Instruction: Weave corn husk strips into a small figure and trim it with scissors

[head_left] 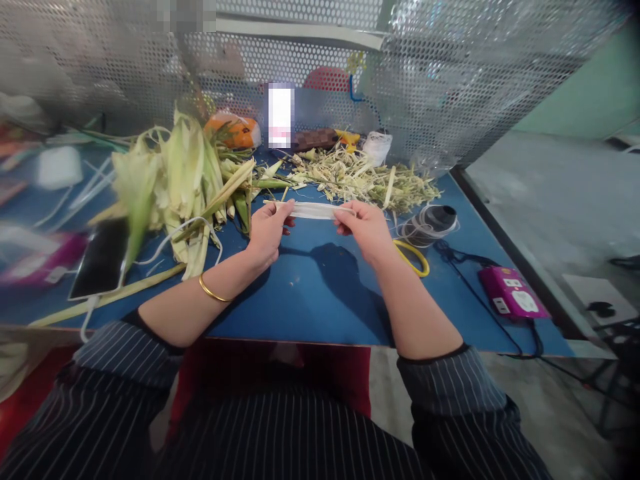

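Observation:
A flat, whitish strip of corn husk (pixel 316 211) is stretched level between my two hands, above the blue table. My left hand (pixel 269 230) pinches its left end between thumb and fingers, where a thin pale end sticks out past the thumb. At the right end, the thumb and fingers of my right hand (pixel 366 227) are closed on the strip. Left of my hands lies a heap of long green and cream corn husks (pixel 183 167). Behind them spreads a pile of shredded husk scraps (pixel 350 175).
A dark spool wound with pale thread (pixel 430 225) and a yellow ring (pixel 414 260) are right of my hand. Further right sits a purple power strip (pixel 513 293) with black cords. A phone (pixel 100 259) with a white cable lies left. Perforated metal mesh (pixel 320 43) stands behind.

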The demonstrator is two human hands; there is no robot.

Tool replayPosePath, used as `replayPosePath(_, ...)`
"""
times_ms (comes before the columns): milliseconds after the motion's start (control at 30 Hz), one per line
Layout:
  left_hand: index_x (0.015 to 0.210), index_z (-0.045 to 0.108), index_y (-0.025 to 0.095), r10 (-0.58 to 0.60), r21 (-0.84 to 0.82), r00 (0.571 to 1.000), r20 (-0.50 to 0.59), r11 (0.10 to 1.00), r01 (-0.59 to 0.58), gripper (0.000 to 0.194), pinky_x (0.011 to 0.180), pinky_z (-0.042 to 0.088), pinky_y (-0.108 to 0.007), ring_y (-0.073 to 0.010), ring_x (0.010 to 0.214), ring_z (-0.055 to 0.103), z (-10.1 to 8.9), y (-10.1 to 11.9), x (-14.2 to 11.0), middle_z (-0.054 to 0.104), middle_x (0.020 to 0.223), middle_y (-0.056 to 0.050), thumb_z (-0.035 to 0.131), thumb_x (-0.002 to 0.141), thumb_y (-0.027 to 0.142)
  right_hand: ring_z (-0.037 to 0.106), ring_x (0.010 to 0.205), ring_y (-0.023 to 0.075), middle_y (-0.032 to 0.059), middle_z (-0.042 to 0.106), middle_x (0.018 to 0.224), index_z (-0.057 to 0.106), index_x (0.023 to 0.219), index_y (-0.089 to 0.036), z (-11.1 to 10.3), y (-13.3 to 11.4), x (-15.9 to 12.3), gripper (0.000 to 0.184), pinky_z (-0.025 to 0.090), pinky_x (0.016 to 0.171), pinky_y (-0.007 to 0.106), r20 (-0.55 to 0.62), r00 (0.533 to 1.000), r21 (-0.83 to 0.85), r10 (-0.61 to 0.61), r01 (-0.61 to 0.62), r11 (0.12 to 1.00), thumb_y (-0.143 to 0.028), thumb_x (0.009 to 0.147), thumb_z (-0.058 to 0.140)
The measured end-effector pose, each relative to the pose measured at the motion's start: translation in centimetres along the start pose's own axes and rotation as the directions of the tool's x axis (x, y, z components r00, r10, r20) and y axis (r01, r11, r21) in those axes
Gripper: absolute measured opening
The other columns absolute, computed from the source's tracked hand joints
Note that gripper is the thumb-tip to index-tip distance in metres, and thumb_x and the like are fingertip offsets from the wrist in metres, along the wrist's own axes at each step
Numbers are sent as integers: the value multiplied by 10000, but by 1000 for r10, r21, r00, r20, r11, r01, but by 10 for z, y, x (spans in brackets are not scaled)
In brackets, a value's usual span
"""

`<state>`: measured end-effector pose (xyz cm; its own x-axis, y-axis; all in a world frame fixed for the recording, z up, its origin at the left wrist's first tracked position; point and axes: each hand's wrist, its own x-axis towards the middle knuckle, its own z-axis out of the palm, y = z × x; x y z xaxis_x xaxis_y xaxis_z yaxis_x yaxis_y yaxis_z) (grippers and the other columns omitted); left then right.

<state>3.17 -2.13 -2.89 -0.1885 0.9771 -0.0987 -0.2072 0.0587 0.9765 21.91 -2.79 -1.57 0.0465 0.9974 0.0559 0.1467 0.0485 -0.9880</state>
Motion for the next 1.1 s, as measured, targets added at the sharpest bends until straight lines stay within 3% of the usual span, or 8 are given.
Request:
replayPosePath(300, 787, 636, 159, -108, 9, 992, 70, 994, 107, 260, 519, 391, -222, -103, 596, 576, 0, -1, -1, 661, 729, -40, 585, 895, 390, 475, 450, 62, -38, 574, 557, 617, 641, -199, 3, 3, 3, 266, 391, 463, 213, -247, 966, 138, -71, 107, 985, -399, 805, 678)
replayPosePath(433, 831, 695, 162, 133, 151, 988, 83, 978, -144, 358, 635, 447, -231, -127, 750, 610, -3, 0, 0, 710, 860, -66, 585, 883, 498, 475, 450, 73, -36, 557, 526, 605, 597, -197, 2, 2, 1, 301, 386, 470, 227, -100, 991, 41, -85, 90, 995, -404, 799, 687)
replayPosePath(567, 876, 718, 161, 186, 364, 902, 391, 868, -337, 318, 659, 438, -236, -118, 700, 579, -5, -1, -5, 705, 802, -39, 765, 742, 445, 485, 460, 79, -38, 557, 523, 613, 609, -187, 8, 6, -3, 311, 378, 492, 233, 86, 989, -68, -116, 122, 990, -410, 821, 656)
replayPosePath(733, 702, 651, 155, -31, 340, 885, 465, 929, -147, 270, 514, 378, -230, -70, 491, 490, -1, -3, -14, 614, 614, -8, 678, 834, 389, 480, 463, 89, -37, 539, 524, 587, 605, -190, 12, 11, -3, 346, 374, 502, 241, 106, 987, -101, -121, 131, 986, -434, 848, 618)
replayPosePath(833, 652, 609, 165, -85, 312, 908, 410, 949, -52, 238, 467, 342, -230, -54, 437, 453, 1, -4, -14, 582, 586, 0, 690, 826, 305, 533, 513, 123, -4, 584, 603, 623, 682, -191, 0, 13, 6, 319, 432, 557, 266, -53, 992, -209, -116, 102, 972, -422, 888, 548)
replayPosePath(900, 628, 597, 169, -105, 313, 915, 389, 949, -25, 255, 457, 322, -231, -50, 430, 445, 2, -6, -12, 576, 578, -3, 699, 821, 299, 613, 641, 166, 51, 660, 791, 685, 852, -191, -14, 14, 15, 286, 485, 669, 307, -222, 963, -425, -154, 47, 904, -370, 926, 476)
replayPosePath(967, 617, 601, 176, -123, 317, 917, 380, 948, -4, 269, 456, 313, -232, -50, 434, 447, 1, -8, -11, 583, 584, -10, 712, 813, 323, 655, 880, 237, 132, 652, 1123, 705, 1062, -202, -29, 16, 23, 283, 487, 829, 378, -322, 922, -700, -215, -80, 710, -323, 920, 492)
replayPosePath(1100, 630, 624, 186, -151, 358, 912, 382, 934, 5, 253, 461, 319, -233, -61, 457, 479, 1, -13, -13, 615, 611, -28, 710, 806, 348, 632, 1052, 311, 204, 581, 1280, 675, 1216, -191, -47, 22, 34, 367, 466, 915, 443, -358, 929, -829, -93, -270, 490, -290, 932, 465)
